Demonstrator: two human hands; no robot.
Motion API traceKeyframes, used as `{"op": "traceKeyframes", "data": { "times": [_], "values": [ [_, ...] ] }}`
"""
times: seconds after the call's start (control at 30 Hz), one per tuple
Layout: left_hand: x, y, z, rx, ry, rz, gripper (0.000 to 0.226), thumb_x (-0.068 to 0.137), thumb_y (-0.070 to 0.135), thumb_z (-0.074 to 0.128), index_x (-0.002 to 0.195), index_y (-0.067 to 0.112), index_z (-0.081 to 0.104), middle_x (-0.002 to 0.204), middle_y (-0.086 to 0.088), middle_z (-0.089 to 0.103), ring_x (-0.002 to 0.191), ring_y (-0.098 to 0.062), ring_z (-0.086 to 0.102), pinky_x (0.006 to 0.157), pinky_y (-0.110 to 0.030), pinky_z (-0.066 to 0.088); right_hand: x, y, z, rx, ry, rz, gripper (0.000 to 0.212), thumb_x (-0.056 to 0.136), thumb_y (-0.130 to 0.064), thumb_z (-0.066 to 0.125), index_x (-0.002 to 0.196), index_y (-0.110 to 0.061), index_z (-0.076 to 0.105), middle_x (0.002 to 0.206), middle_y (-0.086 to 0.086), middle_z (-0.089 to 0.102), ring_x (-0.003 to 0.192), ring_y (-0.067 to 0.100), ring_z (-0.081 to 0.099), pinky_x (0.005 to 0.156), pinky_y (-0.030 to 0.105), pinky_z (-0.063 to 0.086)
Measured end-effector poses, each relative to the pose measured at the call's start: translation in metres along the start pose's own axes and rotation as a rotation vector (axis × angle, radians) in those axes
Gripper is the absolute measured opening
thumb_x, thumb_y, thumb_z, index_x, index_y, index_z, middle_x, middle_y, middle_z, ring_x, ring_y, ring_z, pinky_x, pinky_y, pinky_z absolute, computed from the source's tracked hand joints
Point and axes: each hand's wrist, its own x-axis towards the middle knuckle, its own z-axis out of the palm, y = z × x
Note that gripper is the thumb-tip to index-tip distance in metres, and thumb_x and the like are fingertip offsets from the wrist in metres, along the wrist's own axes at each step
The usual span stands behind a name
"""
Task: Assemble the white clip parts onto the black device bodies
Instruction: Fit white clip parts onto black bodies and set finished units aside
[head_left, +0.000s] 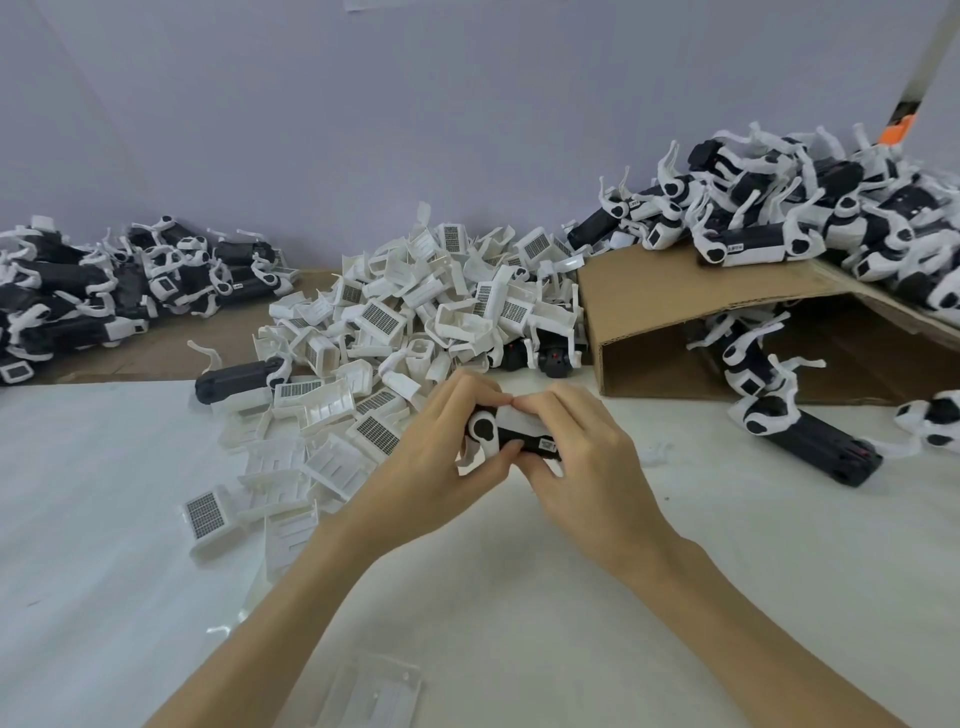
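2 forearms are angled inward over the tabletop (519, 597). 1 black device body (524, 441) with a white clip part (519, 418) is gripped by the left hand (441, 441) and right hand (587, 447), fingertips meeting, just in front of the white clip pile (405, 312).

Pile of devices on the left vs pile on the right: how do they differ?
The left pile lies low on flat brown cardboard; the right pile is bigger and heaped on a propped cardboard box, with units spilling beneath it. Both hold black bodies with white parts.
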Motion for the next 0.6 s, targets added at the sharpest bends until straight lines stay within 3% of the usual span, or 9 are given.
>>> {"op": "traceKeyframes", "data": {
  "times": [0.2, 0.37, 0.47, 0.53, 0.6],
  "values": [
    [-0.001, -0.001, -0.001, 0.016, 0.109, -0.086, 0.033, 0.096, 0.030, 0.073, 0.123, 0.018, 0.058, 0.124, 0.013, 0.054, 0.107, -0.019, 0.061, 0.084, -0.034, 0.053, 0.002, 0.007, 0.000, 0.044, -0.017, 0.041, 0.053, 0.083, -0.016, 0.087, 0.131, -0.011, 0.066, 0.125, 0.000, 0.064, 0.115, 0.023, 0.062, 0.099, 0.037, 0.053],
    [0.000, -0.001, -0.003, 0.011, 0.117, -0.114, 0.032, 0.094, 0.018, 0.079, 0.120, 0.011, 0.062, 0.119, 0.004, 0.057, 0.100, -0.018, 0.061, 0.081, -0.031, 0.052, 0.004, 0.009, -0.003, -0.024, 0.024, 0.009, 0.041, 0.081, -0.021, 0.088, 0.118, -0.012, 0.073, 0.106, -0.003, 0.067, 0.098, 0.019, 0.060, 0.085, 0.024, 0.048],
    [0.001, 0.000, -0.005, 0.034, 0.104, -0.065, 0.030, 0.094, 0.014, 0.078, 0.119, 0.009, 0.062, 0.121, 0.002, 0.056, 0.111, -0.015, 0.059, 0.088, -0.024, 0.049, 0.007, 0.009, -0.005, -0.002, -0.036, 0.029, 0.037, 0.083, -0.021, 0.087, 0.115, -0.011, 0.071, 0.107, -0.002, 0.065, 0.099, 0.018, 0.059, 0.086, 0.032, 0.054],
    [0.001, 0.001, -0.006, 0.036, 0.054, -0.031, 0.030, 0.094, 0.012, 0.078, 0.119, 0.008, 0.061, 0.128, 0.001, 0.053, 0.119, -0.017, 0.057, 0.094, -0.022, 0.047, 0.006, 0.014, -0.011, 0.227, -0.147, 0.127, 0.034, 0.090, -0.021, 0.081, 0.118, -0.016, 0.064, 0.116, -0.004, 0.061, 0.110, 0.017, 0.059, 0.092, 0.037, 0.052],
    [0.000, 0.001, -0.008, 0.050, 0.010, 0.017, 0.030, 0.094, 0.010, 0.078, 0.119, 0.009, 0.062, 0.139, -0.001, 0.048, 0.133, -0.018, 0.052, 0.104, -0.021, 0.043, 0.006, 0.016, -0.021, 0.604, -0.330, 0.338, 0.034, 0.099, -0.032, 0.066, 0.132, -0.028, 0.057, 0.131, -0.013, 0.059, 0.129, 0.008, 0.053, 0.106, 0.029, 0.045]
  ]
}}
